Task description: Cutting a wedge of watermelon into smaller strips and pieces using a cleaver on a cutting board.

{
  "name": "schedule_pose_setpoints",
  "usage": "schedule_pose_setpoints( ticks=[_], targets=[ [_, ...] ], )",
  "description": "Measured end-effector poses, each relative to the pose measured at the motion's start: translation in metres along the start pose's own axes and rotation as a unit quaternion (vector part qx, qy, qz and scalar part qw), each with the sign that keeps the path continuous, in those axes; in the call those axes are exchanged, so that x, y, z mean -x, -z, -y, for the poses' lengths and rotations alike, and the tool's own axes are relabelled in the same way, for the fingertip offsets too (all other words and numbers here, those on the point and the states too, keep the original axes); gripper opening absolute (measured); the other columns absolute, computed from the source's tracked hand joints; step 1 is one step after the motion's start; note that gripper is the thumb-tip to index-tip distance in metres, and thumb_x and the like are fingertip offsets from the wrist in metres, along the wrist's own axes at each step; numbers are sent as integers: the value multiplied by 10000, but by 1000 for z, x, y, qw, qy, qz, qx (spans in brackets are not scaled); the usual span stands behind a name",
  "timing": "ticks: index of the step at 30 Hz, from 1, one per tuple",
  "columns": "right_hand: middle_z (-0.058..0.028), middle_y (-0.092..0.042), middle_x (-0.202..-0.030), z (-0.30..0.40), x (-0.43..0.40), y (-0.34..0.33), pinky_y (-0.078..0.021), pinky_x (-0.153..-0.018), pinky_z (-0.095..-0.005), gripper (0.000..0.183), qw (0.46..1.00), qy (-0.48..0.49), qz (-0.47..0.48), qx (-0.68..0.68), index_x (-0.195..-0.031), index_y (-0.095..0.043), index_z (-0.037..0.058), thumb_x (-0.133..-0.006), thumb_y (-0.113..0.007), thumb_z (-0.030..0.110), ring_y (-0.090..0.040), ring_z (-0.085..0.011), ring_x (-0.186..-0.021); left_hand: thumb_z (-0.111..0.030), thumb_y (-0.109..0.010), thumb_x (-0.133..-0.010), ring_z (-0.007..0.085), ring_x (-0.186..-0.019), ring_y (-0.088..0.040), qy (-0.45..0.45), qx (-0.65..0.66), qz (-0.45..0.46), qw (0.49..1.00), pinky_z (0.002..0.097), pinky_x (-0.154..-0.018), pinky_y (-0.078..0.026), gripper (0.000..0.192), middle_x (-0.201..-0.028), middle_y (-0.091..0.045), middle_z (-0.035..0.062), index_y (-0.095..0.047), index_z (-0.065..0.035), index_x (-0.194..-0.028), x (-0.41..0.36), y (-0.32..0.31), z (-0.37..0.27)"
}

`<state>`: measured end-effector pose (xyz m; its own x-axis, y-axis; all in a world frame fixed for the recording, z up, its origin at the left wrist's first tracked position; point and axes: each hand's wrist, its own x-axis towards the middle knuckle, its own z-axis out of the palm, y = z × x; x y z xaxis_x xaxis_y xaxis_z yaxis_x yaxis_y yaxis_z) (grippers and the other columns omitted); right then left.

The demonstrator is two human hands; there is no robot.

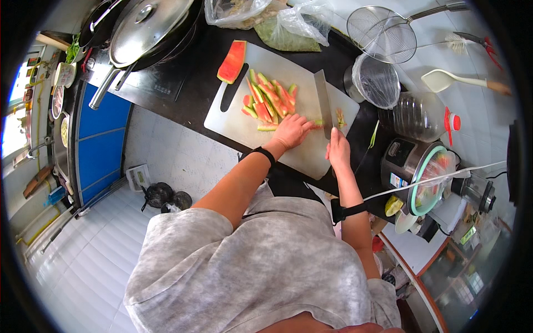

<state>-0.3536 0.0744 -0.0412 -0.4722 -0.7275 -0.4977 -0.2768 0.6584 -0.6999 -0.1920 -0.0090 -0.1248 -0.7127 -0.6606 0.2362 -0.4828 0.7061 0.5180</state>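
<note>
A white plastic cutting board (308,160) lies on the black counter. My right hand (338,150) grips a cleaver (323,98), whose blade stands on the board. My left hand (292,132) presses on a strip of watermelon rind (317,123) that reaches the blade. Small cut bits (340,118) lie on the blade's far side. Above my left hand is a pile of rind strips (268,96) with pink flesh and green edges; one strip (267,127) lies just left of the fingers. A larger watermelon piece (233,61) rests at the board's upper left corner by the handle slot.
A lidded wok (143,31) stands at upper left, its handle over the counter edge. Plastic bags of food (287,33) lie behind the board. On the right are a film-lined container (377,81), a large plastic bottle (420,116) and a rice cooker (402,160).
</note>
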Motion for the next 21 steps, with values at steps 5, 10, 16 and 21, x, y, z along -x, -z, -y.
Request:
schedule_pose_setpoints(
  ticks=[5,10,16,21],
  targets=[
    [-71,-516,-488,-2,-5,-5,-446,-437,-367,569,999,-1,-8,31,-976,-596,-21,-1044,-352,489,-541,-205,-384,-230,-641,-854,229,-887,-566,-8,1,-1,1000,367,-790,-463,254,-881,-566,25,-651,-179,-1102,-2,-1,-1],
    [-75,-518,-489,1,-10,-4,-444,-434,-366,570,1000,15,-3,4,-953,-582,-18,-1042,-355,498,-542,-208,-385,-230,-645,-854,230,-881,-565,-9,5,-15,1000,374,-776,-456,250,-876,-572,35,-649,-156,-1093,0,-2,-1],
    [-81,-518,-491,-4,-2,-1,-442,-428,-365,570,1000,5,0,17,-942,-557,-14,-1038,-358,511,-549,-222,-390,-245,-650,-847,242,-891,-565,10,2,-10,1000,374,-793,-448,212,-880,-582,52,-612,-113,-1009,0,-3,1],
    [-84,-522,-497,-8,-11,-7,-438,-420,-365,568,1000,-5,-13,18,-937,-556,-11,-1039,-353,510,-549,-226,-389,-248,-668,-834,256,-891,-565,-2,-4,-11,1000,373,-791,-448,233,-891,-588,61,-620,-100,-1008,-2,-3,0]
  ],
)
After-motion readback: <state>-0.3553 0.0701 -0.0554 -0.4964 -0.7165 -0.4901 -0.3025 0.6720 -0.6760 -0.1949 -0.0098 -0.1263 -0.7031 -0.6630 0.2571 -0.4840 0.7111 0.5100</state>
